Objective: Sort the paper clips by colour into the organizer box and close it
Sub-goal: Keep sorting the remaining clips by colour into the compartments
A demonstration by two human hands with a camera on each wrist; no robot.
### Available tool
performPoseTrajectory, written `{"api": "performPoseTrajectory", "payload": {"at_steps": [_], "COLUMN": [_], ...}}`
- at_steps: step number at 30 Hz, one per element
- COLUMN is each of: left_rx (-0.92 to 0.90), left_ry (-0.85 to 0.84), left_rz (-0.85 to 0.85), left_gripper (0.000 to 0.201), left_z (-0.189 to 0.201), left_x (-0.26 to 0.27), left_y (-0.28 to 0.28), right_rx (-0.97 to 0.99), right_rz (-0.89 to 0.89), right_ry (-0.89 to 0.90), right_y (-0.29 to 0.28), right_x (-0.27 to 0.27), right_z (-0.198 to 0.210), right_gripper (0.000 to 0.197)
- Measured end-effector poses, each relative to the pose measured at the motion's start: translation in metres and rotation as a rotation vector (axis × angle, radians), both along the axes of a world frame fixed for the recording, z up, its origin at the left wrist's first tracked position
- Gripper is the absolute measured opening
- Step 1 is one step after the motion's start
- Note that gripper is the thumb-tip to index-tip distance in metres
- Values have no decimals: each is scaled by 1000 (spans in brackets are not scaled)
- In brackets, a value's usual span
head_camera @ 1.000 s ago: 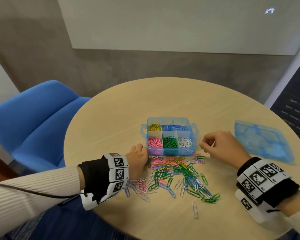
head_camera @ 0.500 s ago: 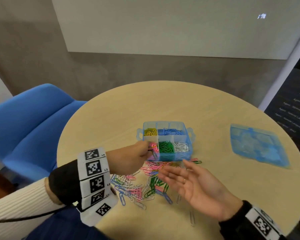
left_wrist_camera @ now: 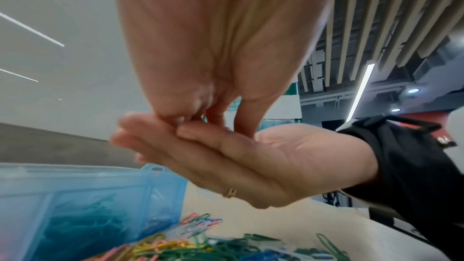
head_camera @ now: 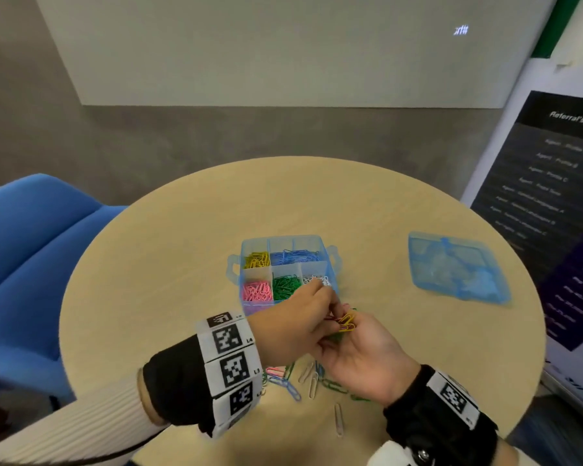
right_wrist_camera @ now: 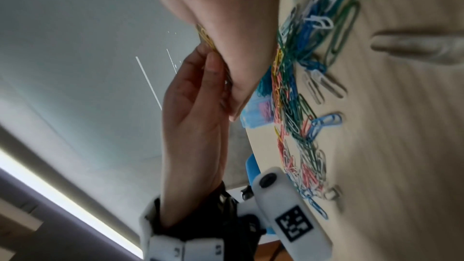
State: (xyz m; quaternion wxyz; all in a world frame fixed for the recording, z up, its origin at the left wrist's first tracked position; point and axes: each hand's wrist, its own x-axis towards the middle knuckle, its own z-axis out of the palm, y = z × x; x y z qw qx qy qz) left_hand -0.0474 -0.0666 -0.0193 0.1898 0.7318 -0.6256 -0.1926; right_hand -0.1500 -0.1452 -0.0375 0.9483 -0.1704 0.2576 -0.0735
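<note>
At 6 o'clock of the organizer box, left hand pinches yellow clips off the flat, upturned right hand. Best lift only yellows; drop at 11 o'clock compartment.

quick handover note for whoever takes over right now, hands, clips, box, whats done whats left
Right hand: palm up, cupping a few clips, yellow ones on top.
Left hand: fingers pinching into that palm.
Organizer box: open on the table, part filled: yellow, blue, pink, green, white.
Lid: off, lying to the right.
Left: sort the mixed pile near the table edge, then fit the lid.
</note>
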Motion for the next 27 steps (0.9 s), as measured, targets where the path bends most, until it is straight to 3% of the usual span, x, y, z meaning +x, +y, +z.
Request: {"api": "performPoseTrajectory", "payload": {"at_steps": [3, 9, 15, 19, 27], "left_rx": [-62, -188, -224, -268, -232], "left_ry": [44, 160, 157, 153, 38], "left_rz": [-3, 66, 113, 137, 139], "left_gripper": [29, 46, 31, 13, 12], "left_z": [3, 8, 13, 13, 8], "left_x": [5, 18, 18, 17, 14], "left_y": [-1, 4, 7, 5, -3], "right_rx": [10, 14, 4, -49, -75], "right_rz": [-17, 9, 60, 74, 97], "right_ry": [-41, -81, -129, -157, -140], "right_y": [-9, -19, -23, -23, -24], "right_x": [0, 0, -2, -1, 0], "right_z": [-2, -7, -12, -12, -12], "right_gripper": [43, 39, 53, 48, 50]}}
